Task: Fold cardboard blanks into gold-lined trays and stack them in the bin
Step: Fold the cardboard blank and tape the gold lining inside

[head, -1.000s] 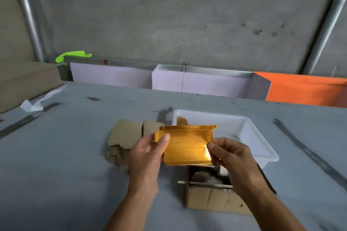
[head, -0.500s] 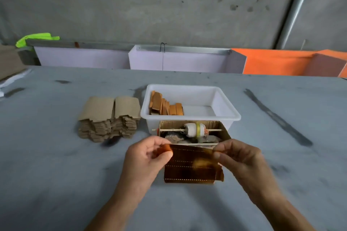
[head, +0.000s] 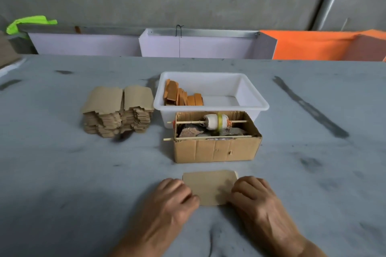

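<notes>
A cardboard blank (head: 210, 186) lies flat on the grey table near me, brown side up, its gold side hidden. My left hand (head: 167, 204) covers its left end with curled fingers, and my right hand (head: 257, 200) covers its right end the same way. Both ends are hidden under my fingers. Beyond it stands the white bin (head: 252, 94), with several folded gold-lined trays (head: 181, 96) leaning in its left part. A stack of brown blanks (head: 118, 110) sits to the left of the bin.
An open cardboard box (head: 215, 150) stands between the blank and the bin, with a thread spool (head: 217, 121) on a stick across it. White and orange panels (head: 198, 46) line the table's far edge below a concrete wall.
The blank was held up with its gold side facing me. It now lies on the table, brown side up, with both hands lowered onto its ends. The view has tilted down.
</notes>
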Motion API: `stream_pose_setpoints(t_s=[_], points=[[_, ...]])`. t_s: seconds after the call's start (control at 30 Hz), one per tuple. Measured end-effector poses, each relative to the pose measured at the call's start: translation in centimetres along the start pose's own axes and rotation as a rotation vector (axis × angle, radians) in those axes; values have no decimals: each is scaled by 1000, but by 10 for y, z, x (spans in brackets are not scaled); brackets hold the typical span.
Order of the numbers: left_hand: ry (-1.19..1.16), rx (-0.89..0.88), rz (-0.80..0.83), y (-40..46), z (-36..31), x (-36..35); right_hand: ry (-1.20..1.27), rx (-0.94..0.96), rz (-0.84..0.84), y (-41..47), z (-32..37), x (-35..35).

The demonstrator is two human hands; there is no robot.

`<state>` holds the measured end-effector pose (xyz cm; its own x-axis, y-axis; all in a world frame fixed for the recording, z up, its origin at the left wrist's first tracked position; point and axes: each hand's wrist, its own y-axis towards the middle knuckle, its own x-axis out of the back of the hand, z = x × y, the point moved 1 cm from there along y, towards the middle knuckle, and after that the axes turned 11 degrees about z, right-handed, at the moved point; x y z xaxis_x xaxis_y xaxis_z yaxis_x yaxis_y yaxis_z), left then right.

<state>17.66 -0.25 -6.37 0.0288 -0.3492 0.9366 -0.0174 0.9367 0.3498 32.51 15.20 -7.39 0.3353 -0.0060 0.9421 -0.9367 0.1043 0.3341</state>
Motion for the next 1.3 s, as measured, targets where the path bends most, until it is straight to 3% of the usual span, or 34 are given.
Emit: stream_pose_setpoints(t_s=[0.2, 0.43, 0.67, 0.8, 1.1, 1.23, 1.3], points=[[-27, 44, 45, 2, -5, -10, 48, -54, 55, 3, 2, 4], [-59, 156, 68, 8, -6, -15, 367, -286, 87, -1, 6, 3], [-254, 521, 168, 8, -5, -24, 431, -612, 149, 7, 12, -7], [-299, 687, 143, 9, -3, -33, 541, -779, 155, 15, 6, -2], [-297, 845, 197, 14, 7, -31, 402, -908, 337, 23, -3, 1], [-373, 897, 159, 13, 7, -23, 452, -892, 263, 18, 3, 0], [-310, 819, 107, 14, -1, -18, 451, -840, 129, 14, 10, -4]])
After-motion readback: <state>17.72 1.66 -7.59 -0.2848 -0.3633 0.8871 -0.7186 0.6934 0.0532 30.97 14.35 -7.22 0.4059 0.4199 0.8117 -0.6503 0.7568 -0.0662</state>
